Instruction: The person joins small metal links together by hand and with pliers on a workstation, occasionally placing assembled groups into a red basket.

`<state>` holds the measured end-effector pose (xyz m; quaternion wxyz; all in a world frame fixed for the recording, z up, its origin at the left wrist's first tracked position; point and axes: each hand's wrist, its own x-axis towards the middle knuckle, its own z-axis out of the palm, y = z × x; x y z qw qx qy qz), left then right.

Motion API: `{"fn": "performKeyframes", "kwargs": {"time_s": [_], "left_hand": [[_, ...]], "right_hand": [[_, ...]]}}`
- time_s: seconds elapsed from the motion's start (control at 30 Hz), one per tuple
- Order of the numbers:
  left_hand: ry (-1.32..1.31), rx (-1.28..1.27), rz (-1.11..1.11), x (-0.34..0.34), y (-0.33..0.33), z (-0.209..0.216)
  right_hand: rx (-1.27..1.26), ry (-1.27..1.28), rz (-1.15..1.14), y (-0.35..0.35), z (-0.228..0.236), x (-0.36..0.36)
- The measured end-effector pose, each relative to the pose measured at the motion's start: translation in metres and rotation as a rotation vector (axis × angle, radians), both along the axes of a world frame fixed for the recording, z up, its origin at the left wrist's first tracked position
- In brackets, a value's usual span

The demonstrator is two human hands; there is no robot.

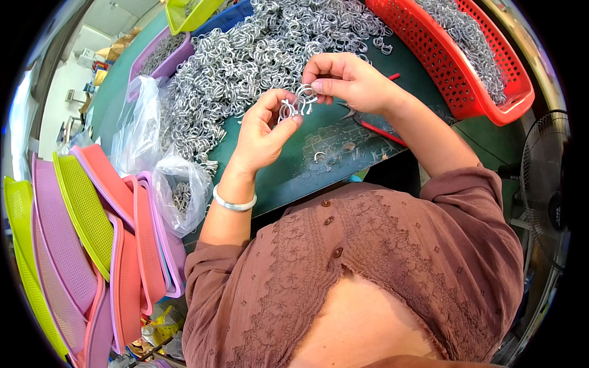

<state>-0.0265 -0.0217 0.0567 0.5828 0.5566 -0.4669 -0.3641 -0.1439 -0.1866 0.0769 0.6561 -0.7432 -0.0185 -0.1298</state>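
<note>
My left hand (262, 134) is closed, its thumb and fingers pinching silver metal ring pieces (287, 110) with small prongs. Close against it, my right hand (351, 81) pinches another open metal ring (305, 92) between thumb and forefinger. The pieces touch or overlap, and I cannot tell whether they are linked. Both hands are above the front of a green table (294, 165), just before a large heap of similar grey metal rings (239, 58). Red-handled pliers (381, 132) lie partly under my right forearm. A single loose ring (319, 157) rests near the table edge.
At the right, a red perforated basket (454, 86) holds more grey pieces. A purple basket (178, 56) and a green one (178, 18) stand far left. Clear plastic bags (138, 132) lie left. Stacked coloured baskets (80, 214) fill the lower left; a fan (543, 178) stands right.
</note>
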Motion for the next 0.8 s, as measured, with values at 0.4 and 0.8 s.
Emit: {"fn": "performKeyframes", "kwargs": {"time_s": [0.4, 0.8], "left_hand": [[0.064, -0.022, -0.095, 0.001, 0.000, -0.005], [0.058, -0.045, -0.088, 0.001, -0.003, -0.001]], "right_hand": [[0.173, 0.144, 0.125, -0.007, 0.002, 0.002], [0.241, 0.191, 0.192, -0.014, -0.001, 0.007]]}}
